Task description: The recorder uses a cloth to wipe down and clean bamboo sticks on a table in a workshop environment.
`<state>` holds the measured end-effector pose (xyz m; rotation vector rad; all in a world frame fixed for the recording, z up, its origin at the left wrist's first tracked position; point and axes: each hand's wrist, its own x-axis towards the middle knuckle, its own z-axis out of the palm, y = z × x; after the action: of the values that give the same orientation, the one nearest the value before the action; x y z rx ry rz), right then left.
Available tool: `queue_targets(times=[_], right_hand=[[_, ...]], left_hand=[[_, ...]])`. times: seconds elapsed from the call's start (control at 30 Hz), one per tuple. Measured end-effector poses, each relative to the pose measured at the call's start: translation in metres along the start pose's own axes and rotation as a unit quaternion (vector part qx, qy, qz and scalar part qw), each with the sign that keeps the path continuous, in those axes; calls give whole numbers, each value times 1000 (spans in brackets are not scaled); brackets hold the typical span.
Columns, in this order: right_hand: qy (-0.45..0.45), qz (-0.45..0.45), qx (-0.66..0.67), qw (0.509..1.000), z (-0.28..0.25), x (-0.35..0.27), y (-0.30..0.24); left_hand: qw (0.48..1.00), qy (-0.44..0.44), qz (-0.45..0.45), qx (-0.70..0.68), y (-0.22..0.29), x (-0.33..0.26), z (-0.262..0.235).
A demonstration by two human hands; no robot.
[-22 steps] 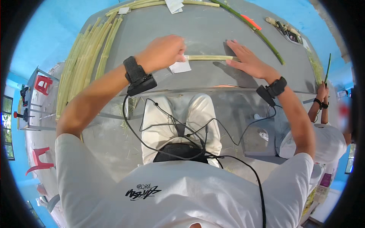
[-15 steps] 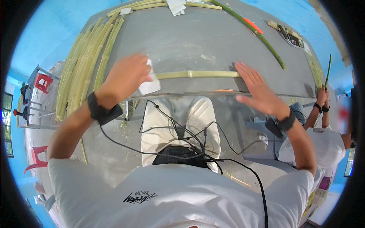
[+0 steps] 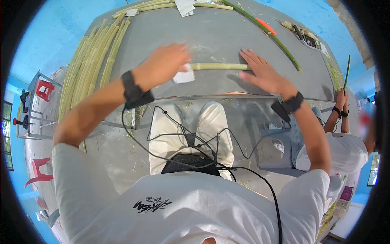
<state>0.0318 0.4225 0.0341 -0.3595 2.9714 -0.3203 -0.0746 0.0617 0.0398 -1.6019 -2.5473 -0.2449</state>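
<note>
A pale green bamboo stick (image 3: 219, 66) lies crosswise on the grey table, beyond its near edge. My left hand (image 3: 166, 63), a little blurred, is closed on a white sheet (image 3: 185, 76) at the stick's left part; whether the sheet is paper or sandpaper I cannot tell. The sheet hangs down on the near side of the stick, and the hand hides the stick's left end. At the right end, my right hand (image 3: 266, 74) lies flat with fingers stretched out, covering that end.
Several peeled bamboo sticks (image 3: 95, 61) lie at the table's left side. Others lie along the far edge with white sheets (image 3: 185, 7). A dark green stick (image 3: 284, 48) and an orange object (image 3: 266, 26) lie at the far right. Another person's hands (image 3: 342, 99) hold a green stick.
My left hand has moved right along the stick with the white sheet. The stick and my right hand have shifted away from the near table edge.
</note>
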Motion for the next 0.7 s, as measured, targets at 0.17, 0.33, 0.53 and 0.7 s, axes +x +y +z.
queue_targets(times=[0.17,0.33,0.53,0.7], right_hand=[[28,-70,-46,996,1,-60,-23],[29,-49,-63,996,3,-55,-23],[31,-48,-53,997,8,-34,-6],[23,-18,-22,999,6,8,10]], left_hand=[[991,-41,-108,-62,17,-80,-23],[984,-99,-146,-28,13,-76,-21],[992,-108,-69,22,-7,-52,7],[991,-101,-71,-44,-19,-34,12]])
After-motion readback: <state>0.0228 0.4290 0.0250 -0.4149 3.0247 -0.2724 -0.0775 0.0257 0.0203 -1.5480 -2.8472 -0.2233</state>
